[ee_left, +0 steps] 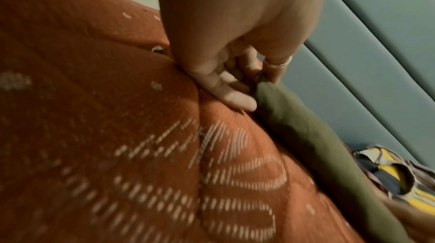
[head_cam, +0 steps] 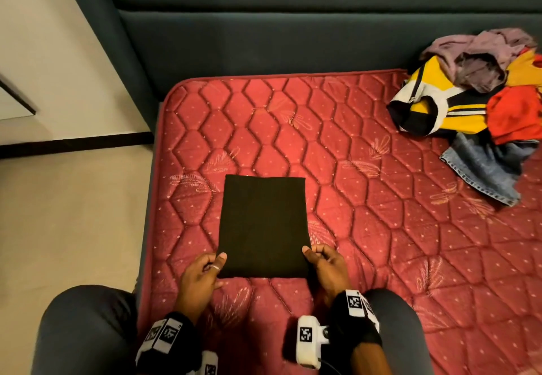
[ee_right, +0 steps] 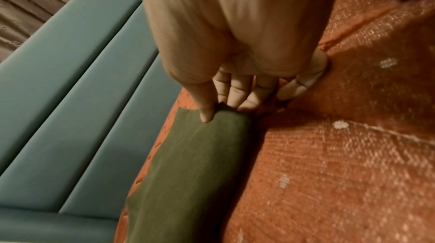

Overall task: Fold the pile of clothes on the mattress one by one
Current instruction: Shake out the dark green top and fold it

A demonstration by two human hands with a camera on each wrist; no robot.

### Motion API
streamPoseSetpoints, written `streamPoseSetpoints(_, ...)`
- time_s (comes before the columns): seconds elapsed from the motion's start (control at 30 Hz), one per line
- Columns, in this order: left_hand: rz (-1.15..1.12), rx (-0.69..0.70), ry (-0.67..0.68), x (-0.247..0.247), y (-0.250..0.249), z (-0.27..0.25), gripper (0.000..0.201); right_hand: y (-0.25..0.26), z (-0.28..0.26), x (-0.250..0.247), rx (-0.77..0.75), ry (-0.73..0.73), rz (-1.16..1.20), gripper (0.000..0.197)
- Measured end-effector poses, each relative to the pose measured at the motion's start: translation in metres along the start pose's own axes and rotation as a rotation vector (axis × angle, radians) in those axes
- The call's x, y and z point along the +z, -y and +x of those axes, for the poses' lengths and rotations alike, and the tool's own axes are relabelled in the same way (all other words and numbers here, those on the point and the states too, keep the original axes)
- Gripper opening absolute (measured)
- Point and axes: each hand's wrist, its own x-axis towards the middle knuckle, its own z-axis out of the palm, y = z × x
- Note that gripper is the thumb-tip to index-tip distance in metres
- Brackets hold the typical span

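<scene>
A dark folded garment lies flat as a neat rectangle on the red quilted mattress; in the wrist views it looks olive green. My left hand pinches its near left corner, thumb on top. My right hand pinches the near right corner, thumb pressed on the cloth and fingers under the edge. The pile of unfolded clothes sits at the far right of the mattress: purple, yellow-striped, red and denim pieces.
A dark teal padded headboard runs along the far side. The mattress's left edge drops to a beige floor. My knees frame the near edge.
</scene>
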Motion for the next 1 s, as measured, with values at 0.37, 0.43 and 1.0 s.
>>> streamPoseSetpoints(0.37, 0.116, 0.021, 0.016, -0.003, -0.017, 0.029, 0.032, 0.016, -0.002, 0.001, -0.068, -0.055, -0.162, 0.014)
streamPoseSetpoints(0.43, 0.103, 0.051, 0.134, 0.0, -0.026, 0.031, 0.048, 0.026, -0.007, 0.009, -0.121, 0.035, -0.049, 0.026)
streamPoseSetpoints(1.0, -0.023, -0.017, 0.666, -0.004, -0.071, 0.07, 0.092, 0.066, 0.031, 0.026, 0.016, 0.41, -0.117, 0.084)
